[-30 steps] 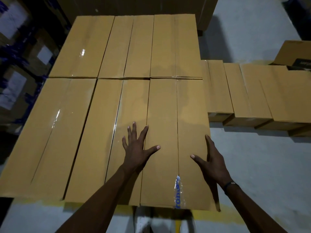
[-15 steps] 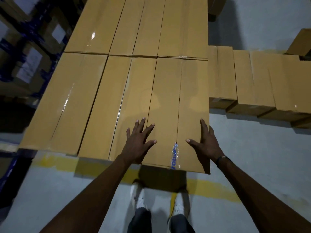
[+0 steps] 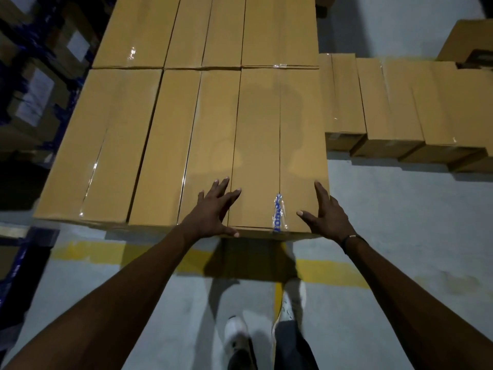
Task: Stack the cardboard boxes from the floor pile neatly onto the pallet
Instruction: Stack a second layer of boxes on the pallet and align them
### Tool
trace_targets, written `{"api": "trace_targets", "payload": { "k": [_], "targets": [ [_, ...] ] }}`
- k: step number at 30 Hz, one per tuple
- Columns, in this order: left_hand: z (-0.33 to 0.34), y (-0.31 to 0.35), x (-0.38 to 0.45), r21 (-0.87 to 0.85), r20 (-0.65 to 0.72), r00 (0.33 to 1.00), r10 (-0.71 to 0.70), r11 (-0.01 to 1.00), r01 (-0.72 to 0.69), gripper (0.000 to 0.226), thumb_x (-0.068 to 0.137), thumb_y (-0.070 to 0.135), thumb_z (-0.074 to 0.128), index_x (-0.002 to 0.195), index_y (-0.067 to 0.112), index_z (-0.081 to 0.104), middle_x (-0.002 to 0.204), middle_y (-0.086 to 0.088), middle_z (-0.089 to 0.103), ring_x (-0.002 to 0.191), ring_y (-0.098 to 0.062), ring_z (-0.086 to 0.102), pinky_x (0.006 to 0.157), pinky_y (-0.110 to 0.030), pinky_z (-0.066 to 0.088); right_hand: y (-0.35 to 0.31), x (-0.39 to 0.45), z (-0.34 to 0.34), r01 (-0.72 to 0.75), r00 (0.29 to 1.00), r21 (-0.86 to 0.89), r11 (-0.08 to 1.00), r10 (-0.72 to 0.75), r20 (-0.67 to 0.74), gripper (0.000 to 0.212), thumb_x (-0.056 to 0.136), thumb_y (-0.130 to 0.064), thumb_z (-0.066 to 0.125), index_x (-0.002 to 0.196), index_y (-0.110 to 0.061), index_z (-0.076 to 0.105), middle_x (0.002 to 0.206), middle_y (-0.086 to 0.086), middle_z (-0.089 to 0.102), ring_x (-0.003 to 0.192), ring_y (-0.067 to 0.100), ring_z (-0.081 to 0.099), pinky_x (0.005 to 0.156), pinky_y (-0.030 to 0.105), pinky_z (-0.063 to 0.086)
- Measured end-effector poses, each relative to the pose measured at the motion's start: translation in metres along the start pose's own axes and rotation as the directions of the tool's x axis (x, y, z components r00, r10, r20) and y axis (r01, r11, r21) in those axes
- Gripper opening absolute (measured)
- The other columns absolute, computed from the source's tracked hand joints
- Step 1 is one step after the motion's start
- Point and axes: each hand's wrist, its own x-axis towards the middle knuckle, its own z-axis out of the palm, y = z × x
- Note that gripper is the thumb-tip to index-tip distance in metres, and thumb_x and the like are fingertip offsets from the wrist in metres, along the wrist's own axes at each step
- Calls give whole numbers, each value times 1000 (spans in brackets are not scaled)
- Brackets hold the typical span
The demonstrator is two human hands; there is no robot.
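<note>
Both hands flat on top of the nearest box [image 3: 277,156], at the right end of the front row of the stack. Pallet itself hidden under the boxes.

Left hand [image 3: 213,212]: fingers [image 3: 222,184] spread and straight, palm down over the seam between this box and the neighbouring box [image 3: 210,145] to its left; thumb hooks the near top edge. Holds nothing, just pressing.

Right hand [image 3: 329,217]: fingers [image 3: 320,190] straight and roughly together, lying along the box's right top edge; thumb out to the left toward the blue-printed tape [image 3: 278,213]. Not curled round anything.

Key relation: the box's long axis runs straight away from the fingers, near end right under both palms, far end butting the back row [image 3: 280,30]. The box sits between the two hands, left hand on its left edge, right hand on its right edge, so both are equally near. Tape seam runs along the same axis, just left of the right thumb.

Judgement: box looks seated and flush with the row; any final nudge would go forward along the long axis or leftward from the right hand.

Floor pile [image 3: 400,102] lies right of and beyond the right fingers, lower down, well apart from them. Next box would come from there, right hand nearer.
</note>
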Motion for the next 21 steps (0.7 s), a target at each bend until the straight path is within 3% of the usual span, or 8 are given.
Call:
{"api": "trace_targets", "payload": {
  "k": [6, 10, 21],
  "targets": [
    [5, 6, -2, 87, -53, 999, 1, 996, 4, 122, 68, 49, 91, 164, 35, 16, 172, -3, -8, 158, -32, -8, 123, -67, 8, 7, -16, 10, 13, 999, 99, 995, -7, -53, 104, 86, -63, 70, 164, -31, 9, 153, 10, 50, 112, 40, 64, 90, 56, 58],
    [10, 5, -2, 97, -75, 997, 13, 995, -6, 124, 67, 45, 92, 164, 32, 16, 172, -6, -7, 158, -34, -8, 122, -69, 9, 10, -23, 12, 40, 992, 151, 988, -22, -123, 99, 88, -57, 72, 164, -27, 17, 163, 2, 37, 126, 36, 59, 94, 57, 57],
    [5, 12, -3, 99, -64, 998, -9, 995, 15, 122, 70, 41, 92, 164, 29, 16, 172, -8, -3, 158, -34, -4, 122, -69, 11, 10, -23, 7, 52, 991, 173, 984, -29, -132, 95, 89, -53, 72, 164, -25, 20, 164, 3, 35, 142, 33, 46, 111, 53, 46]
  ]
}}
